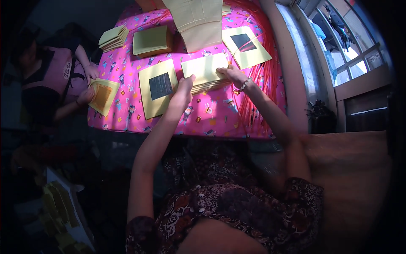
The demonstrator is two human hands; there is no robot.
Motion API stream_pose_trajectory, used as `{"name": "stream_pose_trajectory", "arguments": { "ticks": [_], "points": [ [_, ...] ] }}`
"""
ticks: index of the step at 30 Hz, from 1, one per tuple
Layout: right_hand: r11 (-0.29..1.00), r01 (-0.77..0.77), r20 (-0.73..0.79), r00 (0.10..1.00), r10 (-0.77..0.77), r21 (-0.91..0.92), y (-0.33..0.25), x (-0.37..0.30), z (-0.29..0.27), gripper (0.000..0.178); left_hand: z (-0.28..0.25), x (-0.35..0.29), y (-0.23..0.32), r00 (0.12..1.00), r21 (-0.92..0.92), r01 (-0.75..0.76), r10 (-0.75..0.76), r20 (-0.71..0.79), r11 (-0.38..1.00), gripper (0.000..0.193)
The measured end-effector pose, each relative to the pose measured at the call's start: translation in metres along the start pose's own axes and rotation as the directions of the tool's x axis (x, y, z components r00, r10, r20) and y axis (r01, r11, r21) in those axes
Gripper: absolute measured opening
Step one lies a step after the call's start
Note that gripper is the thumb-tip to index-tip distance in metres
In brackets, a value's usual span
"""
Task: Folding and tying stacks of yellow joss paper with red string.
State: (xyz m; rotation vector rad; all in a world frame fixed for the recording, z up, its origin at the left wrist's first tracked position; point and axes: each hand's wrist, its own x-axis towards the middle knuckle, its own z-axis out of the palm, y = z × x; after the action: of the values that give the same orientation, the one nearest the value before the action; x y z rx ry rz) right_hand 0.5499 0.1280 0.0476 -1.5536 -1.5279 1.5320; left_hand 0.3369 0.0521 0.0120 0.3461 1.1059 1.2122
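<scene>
Between my two hands is a stack of pale yellow folded paper sheets (204, 67), its layered near edge toward me and its top bright in the sunlight. My left hand (184, 89) grips the stack's left end, thumb at the edge. At the right end, my right hand (235, 76) holds it with the thumb over the top; a beaded bracelet circles that wrist. Just left of the stack lies a yellow sheet with a dark rectangle (160, 86). A similar yellow sheet with a dark patch (243, 42) is beyond my right hand, red strands across it.
A pink patterned cloth (203, 122) covers the table. Farther back are a yellow block-like stack (152, 40), a smaller pile (113, 37) and a large tan paper piece (198, 25). Red strands (270, 63) hang along the right. At left, another person's hands (89, 84) hold a yellow-orange sheet (104, 96).
</scene>
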Motion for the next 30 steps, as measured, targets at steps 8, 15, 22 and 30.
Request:
{"name": "stream_pose_trajectory", "arguments": {
  "ticks": [8,15,22,30],
  "points": [
    [0.998,-0.064,0.120,0.991,0.061,0.024,-0.028,-0.017,-0.008,0.033,0.004,-0.014,0.017,0.999,0.024,0.019,-0.020,0.029,1.000,0.042],
    [0.932,-0.290,0.243,0.941,0.237,0.215,-0.041,-0.005,-0.009,0.028,0.012,-0.051,0.062,0.986,-0.040,0.126,-0.121,0.117,0.991,0.030],
    [0.934,-0.297,0.240,0.939,0.247,0.200,-0.044,-0.003,-0.008,0.033,0.014,-0.042,0.072,0.965,0.154,0.261,-0.263,-0.007,0.953,0.035],
    [0.951,-0.290,0.184,0.946,0.268,0.108,-0.041,0.006,-0.009,0.033,-0.031,-0.053,0.059,0.817,0.660,-0.408,0.575,-0.044,0.630,0.055]
  ]
}}
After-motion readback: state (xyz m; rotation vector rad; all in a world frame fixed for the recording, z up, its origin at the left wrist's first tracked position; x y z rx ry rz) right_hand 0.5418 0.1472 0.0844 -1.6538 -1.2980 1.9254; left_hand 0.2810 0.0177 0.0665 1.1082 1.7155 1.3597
